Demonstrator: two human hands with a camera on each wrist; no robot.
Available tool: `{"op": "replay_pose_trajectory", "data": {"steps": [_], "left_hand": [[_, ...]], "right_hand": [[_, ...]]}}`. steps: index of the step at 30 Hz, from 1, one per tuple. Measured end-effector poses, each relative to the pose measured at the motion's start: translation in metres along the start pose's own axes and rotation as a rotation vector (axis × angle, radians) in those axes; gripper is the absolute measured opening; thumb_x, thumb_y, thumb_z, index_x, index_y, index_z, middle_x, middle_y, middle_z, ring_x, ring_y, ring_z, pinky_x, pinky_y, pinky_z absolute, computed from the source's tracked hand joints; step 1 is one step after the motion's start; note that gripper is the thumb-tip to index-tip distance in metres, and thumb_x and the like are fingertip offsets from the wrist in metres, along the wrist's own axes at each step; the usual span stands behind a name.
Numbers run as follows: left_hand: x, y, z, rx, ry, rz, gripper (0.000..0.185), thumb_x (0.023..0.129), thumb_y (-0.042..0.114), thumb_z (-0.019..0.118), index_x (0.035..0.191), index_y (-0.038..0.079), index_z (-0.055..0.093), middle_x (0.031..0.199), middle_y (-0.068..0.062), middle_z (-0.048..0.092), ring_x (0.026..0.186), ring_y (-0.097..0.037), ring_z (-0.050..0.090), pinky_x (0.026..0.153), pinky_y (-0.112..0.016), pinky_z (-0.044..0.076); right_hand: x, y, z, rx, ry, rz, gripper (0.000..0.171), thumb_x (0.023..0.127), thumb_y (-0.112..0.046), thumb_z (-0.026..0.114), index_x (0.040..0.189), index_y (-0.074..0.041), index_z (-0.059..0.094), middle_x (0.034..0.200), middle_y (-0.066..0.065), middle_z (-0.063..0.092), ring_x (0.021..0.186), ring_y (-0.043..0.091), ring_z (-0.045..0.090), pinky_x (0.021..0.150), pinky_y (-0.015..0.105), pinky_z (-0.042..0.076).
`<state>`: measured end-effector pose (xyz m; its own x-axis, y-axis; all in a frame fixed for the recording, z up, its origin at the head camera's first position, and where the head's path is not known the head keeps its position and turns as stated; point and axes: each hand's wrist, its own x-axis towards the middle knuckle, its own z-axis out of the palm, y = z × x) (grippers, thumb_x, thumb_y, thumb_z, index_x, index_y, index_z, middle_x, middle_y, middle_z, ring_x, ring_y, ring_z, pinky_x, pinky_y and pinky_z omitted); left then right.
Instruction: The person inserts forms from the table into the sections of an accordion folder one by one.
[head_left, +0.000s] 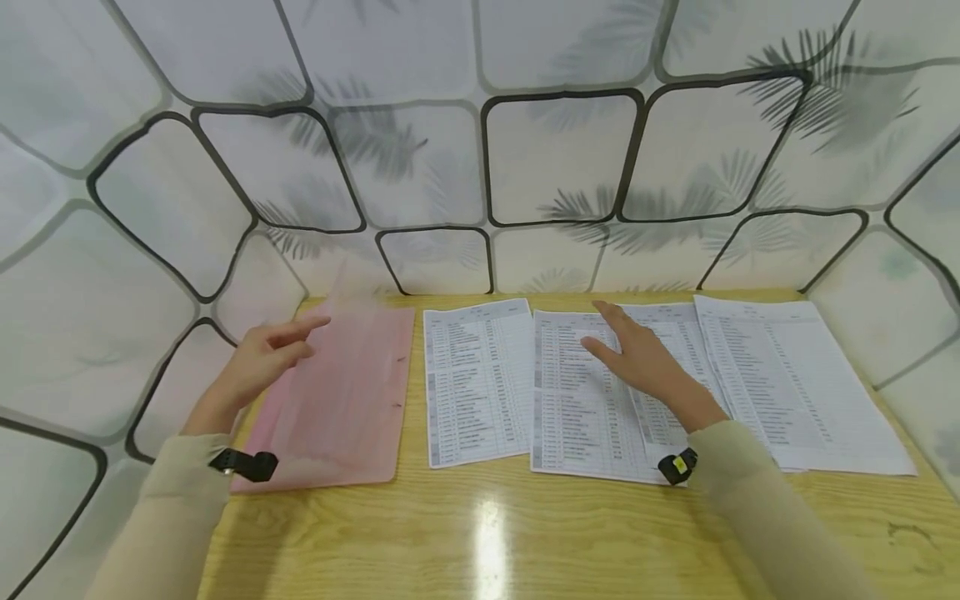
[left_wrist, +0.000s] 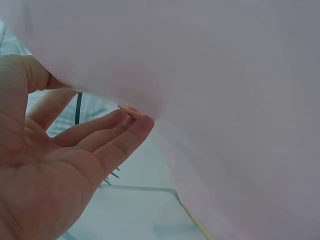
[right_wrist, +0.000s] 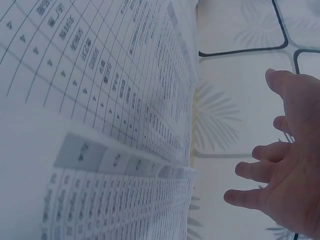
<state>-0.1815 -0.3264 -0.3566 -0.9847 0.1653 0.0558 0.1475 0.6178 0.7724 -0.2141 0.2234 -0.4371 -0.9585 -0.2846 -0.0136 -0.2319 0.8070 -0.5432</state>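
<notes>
A pink translucent folder (head_left: 337, 417) lies at the left of the wooden table, with a raised, motion-blurred leaf at its far edge. Over its left side is my left hand (head_left: 273, 354), fingers mostly straight. In the left wrist view, a pale pink sheet (left_wrist: 225, 100) hangs in front of this hand, whose fingertips (left_wrist: 142, 125) touch its lower edge; one digit's tip is hidden behind it. My right hand (head_left: 637, 354) hovers with spread fingers, holding nothing, above two overlapping printed sheets, the left one (head_left: 577, 408) and the one behind it (head_left: 671, 333).
Another printed sheet (head_left: 480, 392) lies between folder and right-hand papers. At the far right is a further printed stack (head_left: 795, 383). A patterned wall (head_left: 555, 167) closes off the table's back and both sides. Bare wood (head_left: 420, 533) shows along the front.
</notes>
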Motion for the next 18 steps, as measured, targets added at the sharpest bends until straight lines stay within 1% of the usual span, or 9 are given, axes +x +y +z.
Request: {"op": "replay_pose_trajectory", "data": {"steps": [1,2,3,5,6,8,10,13,18], "left_hand": [[0.0,0.0,0.0,0.002,0.003,0.004,0.045,0.101,0.01,0.065,0.145,0.002,0.063,0.112,0.022,0.071,0.081,0.001,0.053,0.068,-0.022,0.044],[0.001,-0.001,0.001,0.005,0.005,0.007,0.044,0.101,0.011,0.065,0.144,0.002,0.063,0.117,0.019,0.072,0.084,0.004,0.055,0.07,-0.02,0.045],[0.001,-0.001,0.001,0.01,0.006,0.011,0.044,0.101,0.011,0.065,0.144,0.002,0.064,0.121,0.012,0.074,0.088,0.007,0.057,0.073,-0.018,0.047],[0.002,-0.001,0.002,0.018,0.009,0.02,0.044,0.101,0.013,0.067,0.143,0.002,0.064,0.134,-0.004,0.072,0.097,0.012,0.061,0.078,-0.014,0.05],[0.002,-0.001,0.002,0.018,0.01,0.022,0.044,0.101,0.014,0.067,0.143,0.002,0.064,0.137,-0.012,0.07,0.099,0.013,0.061,0.079,-0.013,0.05],[0.002,0.0,0.002,0.007,0.005,0.023,0.045,0.101,0.015,0.068,0.143,0.001,0.064,0.14,-0.023,0.065,0.1,0.015,0.062,0.081,-0.011,0.051],[0.003,0.0,0.002,-0.003,-0.005,0.02,0.046,0.102,0.017,0.069,0.144,0.0,0.063,0.141,-0.027,0.063,0.099,0.016,0.063,0.081,-0.01,0.052],[0.003,0.002,0.002,-0.016,-0.022,0.008,0.048,0.102,0.018,0.069,0.146,0.0,0.061,0.139,-0.027,0.064,0.095,0.015,0.064,0.081,-0.01,0.052],[0.003,0.002,0.002,-0.019,-0.037,-0.009,0.049,0.104,0.018,0.067,0.149,0.0,0.058,0.139,-0.028,0.064,0.094,0.011,0.065,0.081,-0.012,0.052]], "right_hand": [[-0.002,0.004,-0.003,-0.005,0.006,0.007,0.087,0.107,-0.063,0.046,0.172,-0.017,0.009,0.176,0.023,0.015,0.154,0.053,0.027,0.12,0.071,0.027],[-0.004,0.009,-0.006,-0.003,0.012,0.018,0.088,0.107,-0.064,0.046,0.172,-0.017,0.009,0.175,0.023,0.015,0.153,0.054,0.028,0.12,0.072,0.028],[-0.006,0.013,-0.009,-0.002,0.019,0.028,0.088,0.107,-0.063,0.046,0.171,-0.016,0.009,0.175,0.024,0.015,0.153,0.055,0.029,0.119,0.072,0.028],[-0.012,0.021,-0.016,0.001,0.026,0.054,0.088,0.107,-0.062,0.046,0.171,-0.016,0.008,0.175,0.024,0.015,0.153,0.056,0.027,0.12,0.072,0.027],[-0.015,0.026,-0.019,0.0,0.03,0.068,0.088,0.107,-0.062,0.046,0.171,-0.016,0.008,0.175,0.025,0.015,0.153,0.057,0.026,0.12,0.073,0.027],[-0.021,0.035,-0.025,-0.007,0.038,0.095,0.088,0.108,-0.061,0.047,0.171,-0.015,0.007,0.174,0.027,0.015,0.152,0.058,0.025,0.12,0.073,0.026],[-0.027,0.046,-0.031,-0.016,0.049,0.121,0.088,0.108,-0.06,0.047,0.171,-0.014,0.006,0.173,0.03,0.016,0.15,0.06,0.026,0.118,0.074,0.027],[-0.039,0.062,-0.04,-0.042,0.076,0.155,0.088,0.108,-0.06,0.045,0.171,-0.011,0.007,0.17,0.034,0.018,0.145,0.065,0.029,0.114,0.076,0.03],[-0.058,0.088,-0.056,-0.074,0.105,0.209,0.088,0.109,-0.059,0.043,0.17,-0.009,0.005,0.162,0.044,0.025,0.132,0.072,0.038,0.102,0.079,0.039]]}}
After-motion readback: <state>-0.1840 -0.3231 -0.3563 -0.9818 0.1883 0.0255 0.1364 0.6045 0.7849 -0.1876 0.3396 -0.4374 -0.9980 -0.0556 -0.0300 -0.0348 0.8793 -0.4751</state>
